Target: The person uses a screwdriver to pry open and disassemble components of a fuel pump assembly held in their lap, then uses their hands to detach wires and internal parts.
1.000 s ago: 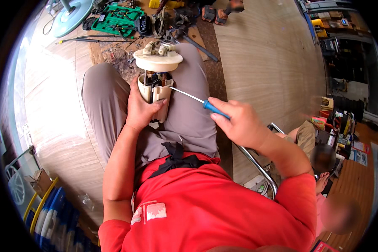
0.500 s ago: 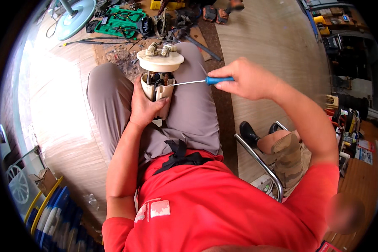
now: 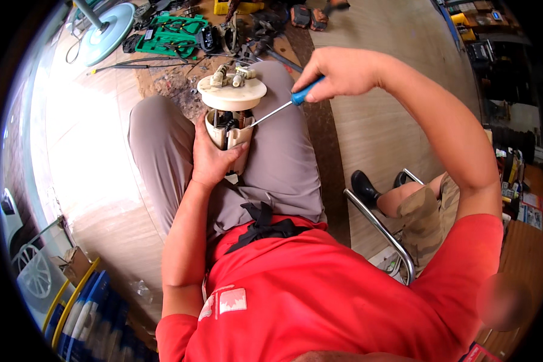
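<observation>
Between my knees stands a fuel pump module [image 3: 231,93], with a round cream flange, pipe fittings on top and a cup-shaped lower housing. My left hand [image 3: 214,155] is wrapped round that housing, thumb across its near side. Dark parts and a rod show in the gap between flange and cup. My right hand [image 3: 342,73] grips the blue handle of a screwdriver [image 3: 300,95]. Its thin metal shaft slants down to the left, and the tip touches or nearly touches the right side of the cup's rim.
Beyond my knees a green tool case [image 3: 170,35], cables and greasy parts lie on stained cardboard [image 3: 163,81]. A round pale stand base [image 3: 105,33] is far left. To my right are a chrome chair frame [image 3: 380,232] and another person's leg with a black shoe [image 3: 364,188].
My right hand has risen and moved slightly left, so the screwdriver now slants more steeply. Its tip stays at the cup's rim. My left hand keeps its hold.
</observation>
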Tool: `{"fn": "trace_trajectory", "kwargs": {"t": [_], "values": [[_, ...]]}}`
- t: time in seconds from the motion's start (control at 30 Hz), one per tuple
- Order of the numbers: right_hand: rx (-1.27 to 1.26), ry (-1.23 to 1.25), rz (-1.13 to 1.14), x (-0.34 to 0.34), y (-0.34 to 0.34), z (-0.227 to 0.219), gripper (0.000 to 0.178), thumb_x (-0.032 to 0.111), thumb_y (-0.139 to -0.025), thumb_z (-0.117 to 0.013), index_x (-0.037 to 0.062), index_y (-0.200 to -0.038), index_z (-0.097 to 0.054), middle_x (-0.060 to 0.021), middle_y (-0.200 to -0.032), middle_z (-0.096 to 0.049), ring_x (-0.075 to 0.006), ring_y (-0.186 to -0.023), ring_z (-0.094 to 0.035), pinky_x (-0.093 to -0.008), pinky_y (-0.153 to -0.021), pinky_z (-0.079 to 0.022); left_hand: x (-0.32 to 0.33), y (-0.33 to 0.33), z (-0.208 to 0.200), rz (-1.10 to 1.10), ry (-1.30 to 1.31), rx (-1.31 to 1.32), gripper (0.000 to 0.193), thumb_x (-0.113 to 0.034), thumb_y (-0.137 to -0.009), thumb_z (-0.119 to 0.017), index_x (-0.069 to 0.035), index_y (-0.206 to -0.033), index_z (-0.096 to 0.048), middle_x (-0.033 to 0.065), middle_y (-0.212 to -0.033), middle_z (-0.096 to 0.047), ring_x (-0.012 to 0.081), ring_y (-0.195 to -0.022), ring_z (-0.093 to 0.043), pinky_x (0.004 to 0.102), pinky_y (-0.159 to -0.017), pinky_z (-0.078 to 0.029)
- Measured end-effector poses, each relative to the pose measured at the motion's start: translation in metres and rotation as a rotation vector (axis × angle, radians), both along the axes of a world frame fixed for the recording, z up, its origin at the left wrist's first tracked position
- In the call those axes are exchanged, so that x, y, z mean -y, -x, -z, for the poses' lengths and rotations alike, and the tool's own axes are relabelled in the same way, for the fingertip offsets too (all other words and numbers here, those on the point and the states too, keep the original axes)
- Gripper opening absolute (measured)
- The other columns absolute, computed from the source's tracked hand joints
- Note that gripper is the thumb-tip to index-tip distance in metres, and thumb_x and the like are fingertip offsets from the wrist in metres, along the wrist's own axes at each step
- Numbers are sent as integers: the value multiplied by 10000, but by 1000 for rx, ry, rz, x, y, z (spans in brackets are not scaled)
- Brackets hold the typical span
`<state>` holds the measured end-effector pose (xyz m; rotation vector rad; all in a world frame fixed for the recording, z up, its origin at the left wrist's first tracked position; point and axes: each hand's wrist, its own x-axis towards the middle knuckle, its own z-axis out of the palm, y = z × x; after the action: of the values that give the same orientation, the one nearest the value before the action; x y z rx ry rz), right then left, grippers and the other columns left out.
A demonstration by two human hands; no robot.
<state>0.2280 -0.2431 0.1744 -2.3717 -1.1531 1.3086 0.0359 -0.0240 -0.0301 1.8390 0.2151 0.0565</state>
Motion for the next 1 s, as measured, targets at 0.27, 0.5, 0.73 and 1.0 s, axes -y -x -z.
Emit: {"fn": "trace_trajectory", "kwargs": {"t": [0.27, 0.5, 0.73, 1.0], "values": [[-21, 96, -107, -30, -14, -2, 312, 159, -858, -701, 1, -1126, -728, -140, -929, -748, -237, -810, -679, -368, -735, -522, 1, 1, 2, -18, -31, 6, 1082, -159, -624, -908, 70, -1474, -279, 234, -1345, -532, 303, -1255, -548, 380, -1084, -435], [-1, 91, -162, -30, -17, 2, 317, 168, -853, -712, 5, -1123, -736, -97, -856, -739, -174, -737, -647, -334, -676, -514, 3, -1, 5, -21, 30, 7, 1077, -159, -622, -904, 58, -1476, -286, 234, -1344, -532, 313, -1243, -559, 388, -1072, -443], [-21, 80, -134, -28, -20, 8, 309, 166, -855, -721, 8, -1121, -733, -127, -909, -743, -212, -779, -671, -348, -712, -526, 4, -1, 3, -22, -9, -1, 1090, -168, -607, -912, 56, -1474, -292, 232, -1336, -534, 321, -1242, -559, 392, -1071, -444], [4, -130, 36, 22, 19, 20, 345, 168, -873, -719, 16, -1183, -714, -161, -1008, -750, -260, -869, -702, -362, -797, -535, -1, -2, 0, -18, -13, -19, 1069, -156, -602, -913, 58, -1457, -307, 221, -1330, -529, 302, -1229, -559, 379, -1070, -443]]}}
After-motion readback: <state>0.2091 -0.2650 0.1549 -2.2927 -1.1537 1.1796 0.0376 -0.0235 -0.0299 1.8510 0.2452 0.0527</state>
